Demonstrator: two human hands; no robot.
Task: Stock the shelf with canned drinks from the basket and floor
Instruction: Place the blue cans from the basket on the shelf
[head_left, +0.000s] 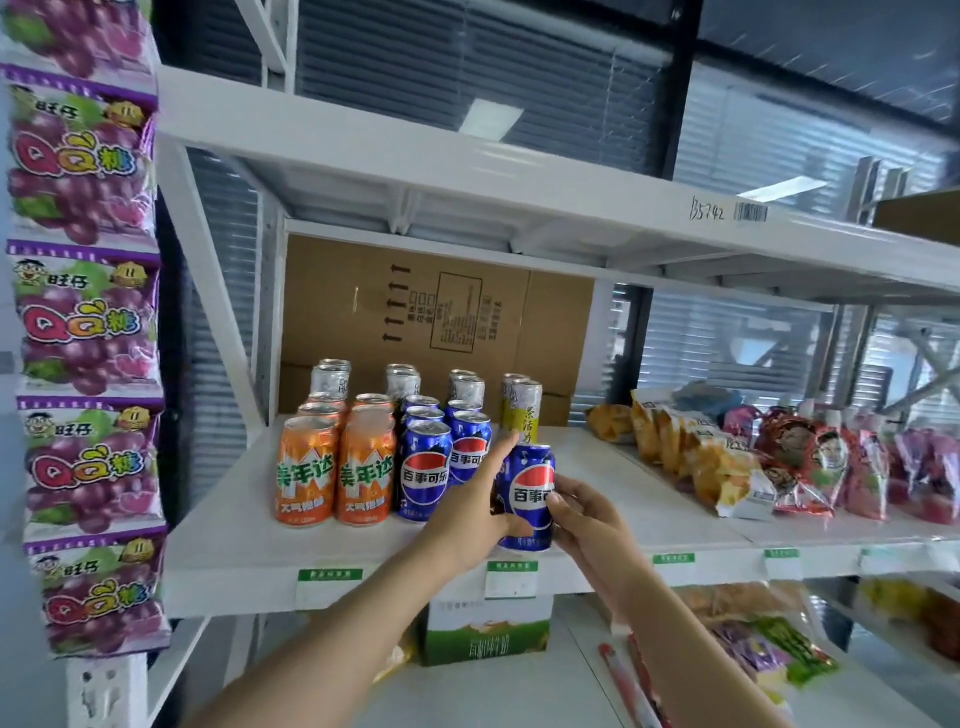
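Your right hand (587, 519) grips the can (531, 493), left hand (467, 501) clasps its other side; drift left and your knuckles could topple the blue cans (427, 470) just beside them.

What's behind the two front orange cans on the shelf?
More orange cans in two files, then silver cans, then a cardboard box. The rear cans show only their tops; the box's foot is covered.
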